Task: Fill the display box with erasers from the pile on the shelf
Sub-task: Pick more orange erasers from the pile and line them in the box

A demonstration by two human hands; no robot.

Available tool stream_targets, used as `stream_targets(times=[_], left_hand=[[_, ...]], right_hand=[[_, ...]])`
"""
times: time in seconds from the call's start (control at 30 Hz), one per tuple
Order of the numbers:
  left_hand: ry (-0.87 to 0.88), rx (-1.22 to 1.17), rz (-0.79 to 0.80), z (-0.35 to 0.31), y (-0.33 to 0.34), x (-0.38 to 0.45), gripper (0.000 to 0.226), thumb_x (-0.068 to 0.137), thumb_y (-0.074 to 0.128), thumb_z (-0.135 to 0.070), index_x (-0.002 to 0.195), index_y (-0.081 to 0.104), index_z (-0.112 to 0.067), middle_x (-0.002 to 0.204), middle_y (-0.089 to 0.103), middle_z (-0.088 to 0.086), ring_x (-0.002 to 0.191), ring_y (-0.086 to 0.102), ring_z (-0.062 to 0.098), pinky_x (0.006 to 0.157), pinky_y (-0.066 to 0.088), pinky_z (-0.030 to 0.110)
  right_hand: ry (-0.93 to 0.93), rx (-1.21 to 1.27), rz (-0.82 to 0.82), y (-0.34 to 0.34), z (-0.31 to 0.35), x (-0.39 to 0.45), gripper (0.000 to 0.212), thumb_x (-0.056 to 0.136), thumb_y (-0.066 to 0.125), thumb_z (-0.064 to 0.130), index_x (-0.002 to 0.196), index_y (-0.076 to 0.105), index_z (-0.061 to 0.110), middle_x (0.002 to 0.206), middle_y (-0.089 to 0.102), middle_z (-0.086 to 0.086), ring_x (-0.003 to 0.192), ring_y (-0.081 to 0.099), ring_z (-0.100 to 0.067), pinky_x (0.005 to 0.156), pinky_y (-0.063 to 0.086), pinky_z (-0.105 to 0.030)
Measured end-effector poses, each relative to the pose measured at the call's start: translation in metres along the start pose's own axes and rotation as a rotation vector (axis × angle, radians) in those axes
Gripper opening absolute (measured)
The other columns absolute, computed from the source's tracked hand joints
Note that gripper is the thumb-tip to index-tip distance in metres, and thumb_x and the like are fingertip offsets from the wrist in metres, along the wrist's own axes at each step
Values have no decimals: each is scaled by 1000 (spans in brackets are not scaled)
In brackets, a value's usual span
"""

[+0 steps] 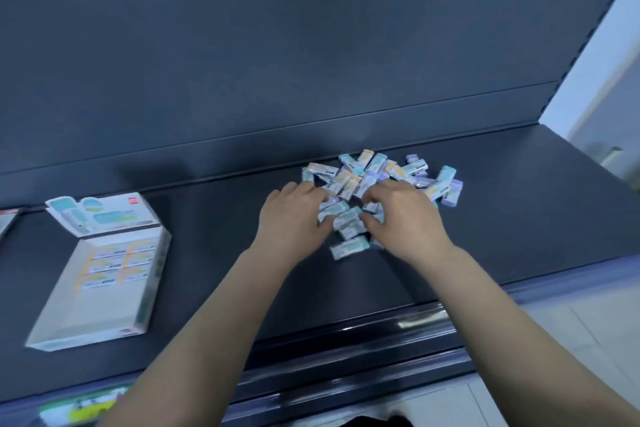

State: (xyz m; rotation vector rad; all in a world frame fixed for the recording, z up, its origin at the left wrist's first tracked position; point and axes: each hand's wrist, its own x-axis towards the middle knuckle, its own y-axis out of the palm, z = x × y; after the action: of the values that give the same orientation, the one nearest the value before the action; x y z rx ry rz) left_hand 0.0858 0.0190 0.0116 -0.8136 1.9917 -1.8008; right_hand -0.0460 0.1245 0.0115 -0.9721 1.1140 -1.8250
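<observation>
A pile of small wrapped erasers [398,172] in teal, orange and purple lies on the dark shelf [519,218], right of centre. Both hands are in the near side of the pile. My left hand [294,215] lies on its left edge, with curled fingers and thumb touching erasers. My right hand [405,215] is on its right part, fingers bent over several erasers. Whether either hand grips one is hidden. The white display box [69,319] sits at the left, its lid flap up, with several erasers in rows in its far half.
The shelf's dark back panel [277,45] rises right behind the pile. A black rail [381,329] runs along the shelf's front edge. Another package [7,222] pokes in at the far left. Tiled floor [588,340] shows at the right.
</observation>
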Motion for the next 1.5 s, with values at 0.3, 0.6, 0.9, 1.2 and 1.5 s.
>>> stream_targets(times=[0.3, 0.6, 0.9, 1.2, 1.5], left_hand=[[-50, -46, 29, -73, 32, 44, 36, 88, 51, -36, 120, 52, -17, 123, 54, 2, 116, 46, 23, 92, 38, 36], [-64, -41, 30, -90, 44, 87, 36, 86, 54, -32, 119, 53, -16, 121, 55, 4, 112, 47, 26, 92, 39, 37], [7, -35, 59, -89, 54, 125, 42, 86, 58, -29, 126, 49, -22, 129, 50, -2, 121, 41, 21, 93, 34, 34], [-25, -189, 102, -81, 58, 136, 32, 82, 65, -26, 111, 59, -15, 111, 58, 5, 104, 51, 22, 82, 38, 30], [-69, -376, 113, -85, 51, 132, 17, 81, 68, -21, 89, 60, -8, 83, 55, 5, 73, 48, 16, 60, 34, 25]], right_hand=[[27, 51, -8, -15, -102, 6, 20, 83, 58, 24, 99, 64, 13, 100, 63, -4, 99, 54, -27, 71, 37, -30], [-29, 46, 118, -18, -142, 31, 31, 83, 61, 25, 113, 59, 16, 111, 55, -3, 105, 49, -24, 84, 41, -34], [-139, 44, 241, -15, -158, 45, 37, 85, 56, 42, 118, 59, 25, 116, 51, 3, 108, 41, -19, 89, 36, -30], [-47, 322, 183, -10, -160, 50, 17, 77, 70, 26, 88, 60, 18, 83, 55, 6, 86, 49, -16, 73, 43, -31], [144, 614, 108, -14, -161, 46, 12, 74, 71, 14, 77, 61, 21, 67, 58, 6, 61, 50, -8, 55, 39, -9]])
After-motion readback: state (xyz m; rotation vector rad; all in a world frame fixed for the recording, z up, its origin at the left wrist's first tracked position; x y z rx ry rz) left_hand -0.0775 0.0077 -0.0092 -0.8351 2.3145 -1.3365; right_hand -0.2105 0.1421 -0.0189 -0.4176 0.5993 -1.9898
